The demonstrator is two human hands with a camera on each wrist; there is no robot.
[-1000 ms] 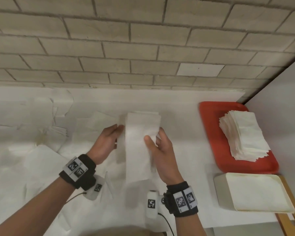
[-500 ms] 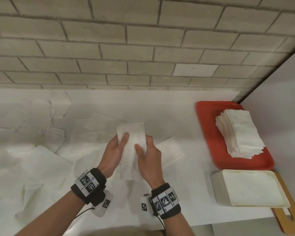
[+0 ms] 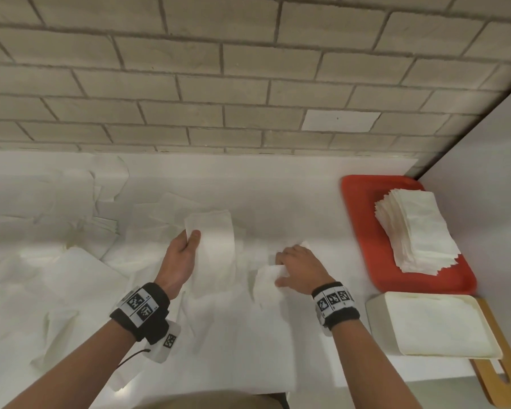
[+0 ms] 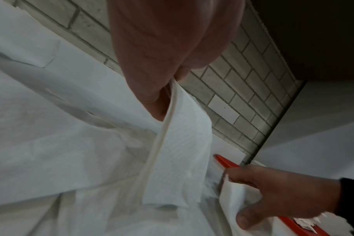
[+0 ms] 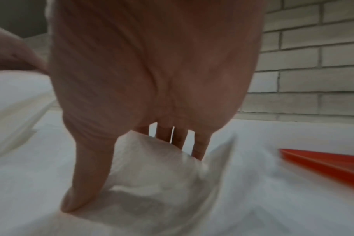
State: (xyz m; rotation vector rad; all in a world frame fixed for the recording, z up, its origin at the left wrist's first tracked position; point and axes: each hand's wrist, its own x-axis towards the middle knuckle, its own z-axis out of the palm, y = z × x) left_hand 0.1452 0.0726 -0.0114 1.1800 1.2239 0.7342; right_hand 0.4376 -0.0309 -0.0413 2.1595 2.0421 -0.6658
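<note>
Folding work at a littered table (image 3: 292, 196): the left hand (image 3: 180, 261) pinches a folded napkin (image 3: 216, 246) upright at centre while the right hand (image 3: 300, 268) gathers a loose sheet (image 3: 266, 286) beside it, with the next move probably carrying the napkin squarely onto the stack (image 3: 416, 234) on the tray (image 3: 363, 231).

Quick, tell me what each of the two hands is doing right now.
Left hand: closed, pinching a folded napkin.
Right hand: closed, gripping a loose napkin that lies on the table.
</note>
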